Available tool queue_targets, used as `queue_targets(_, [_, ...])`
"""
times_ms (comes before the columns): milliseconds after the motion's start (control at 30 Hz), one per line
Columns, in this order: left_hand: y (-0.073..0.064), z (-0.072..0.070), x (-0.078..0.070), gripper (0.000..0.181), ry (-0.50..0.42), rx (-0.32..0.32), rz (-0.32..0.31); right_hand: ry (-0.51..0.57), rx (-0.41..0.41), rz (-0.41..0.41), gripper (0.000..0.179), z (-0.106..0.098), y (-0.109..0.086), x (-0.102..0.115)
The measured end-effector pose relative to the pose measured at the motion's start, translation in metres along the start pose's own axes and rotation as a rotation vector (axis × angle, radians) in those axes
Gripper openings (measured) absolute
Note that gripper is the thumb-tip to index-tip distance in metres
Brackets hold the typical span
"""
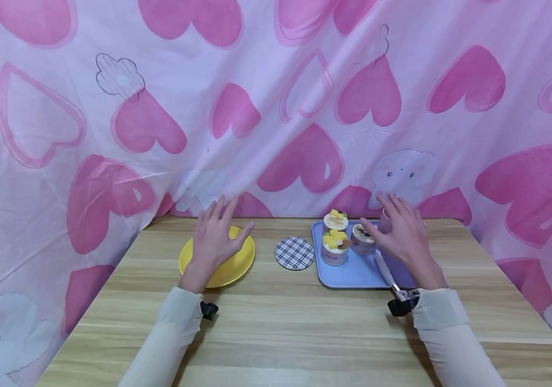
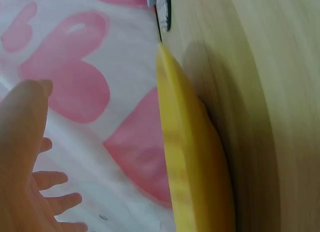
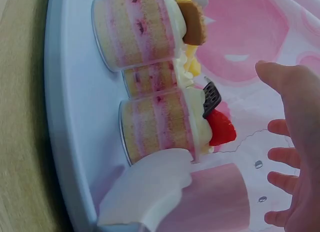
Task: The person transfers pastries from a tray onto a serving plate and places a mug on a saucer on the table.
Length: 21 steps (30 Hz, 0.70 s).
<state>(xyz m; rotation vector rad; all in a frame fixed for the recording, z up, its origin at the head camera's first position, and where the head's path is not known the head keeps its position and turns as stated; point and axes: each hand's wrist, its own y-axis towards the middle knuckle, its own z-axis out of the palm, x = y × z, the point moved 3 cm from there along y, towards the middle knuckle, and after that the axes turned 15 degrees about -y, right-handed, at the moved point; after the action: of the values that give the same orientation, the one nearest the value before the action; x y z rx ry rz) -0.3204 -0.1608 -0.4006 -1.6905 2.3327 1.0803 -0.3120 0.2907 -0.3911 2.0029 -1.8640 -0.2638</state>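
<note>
My left hand (image 1: 213, 242) hovers over the yellow plate (image 1: 239, 263) with fingers spread; the left wrist view shows it apart from the plate's rim (image 2: 182, 157). Above the blue tray (image 1: 348, 278) my right hand (image 1: 403, 234) is held with its fingers extended, gripping nothing. On the tray stand two cake cups with yellow toppings (image 1: 335, 255) and a cake cup with a strawberry and a dark piece on top (image 3: 160, 124). White-tipped tongs (image 1: 385, 270) lie by them, partly under my right hand. A pink cup (image 3: 212, 199) stands behind the tongs, mostly hidden in the head view.
A round checked coaster (image 1: 294, 253) lies between plate and tray. The wooden table (image 1: 276, 333) ends at the back against a pink heart-print cloth (image 1: 300, 161), which also hangs along both sides.
</note>
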Motion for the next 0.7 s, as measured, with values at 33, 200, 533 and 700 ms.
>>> queue_targets(33, [0.000, 0.000, -0.003, 0.085, -0.013, -0.007, 0.013, 0.006, -0.008, -0.003, 0.090, -0.001, -0.001, 0.000])
queue_targets(200, [-0.002, 0.001, -0.018, 0.081, -0.089, -0.032, 0.076, 0.023, -0.031, -0.004, 0.085, -0.007, -0.006, 0.000])
queue_targets(533, [-0.013, 0.013, -0.047, 0.076, -0.216, 0.046, 0.063, 0.031, -0.066, -0.013, 0.079, -0.016, -0.020, -0.008])
queue_targets(700, [-0.016, 0.012, -0.052, 0.075, -0.238, 0.051, 0.044, 0.019, -0.032, -0.010, 0.081, -0.020, -0.027, -0.014])
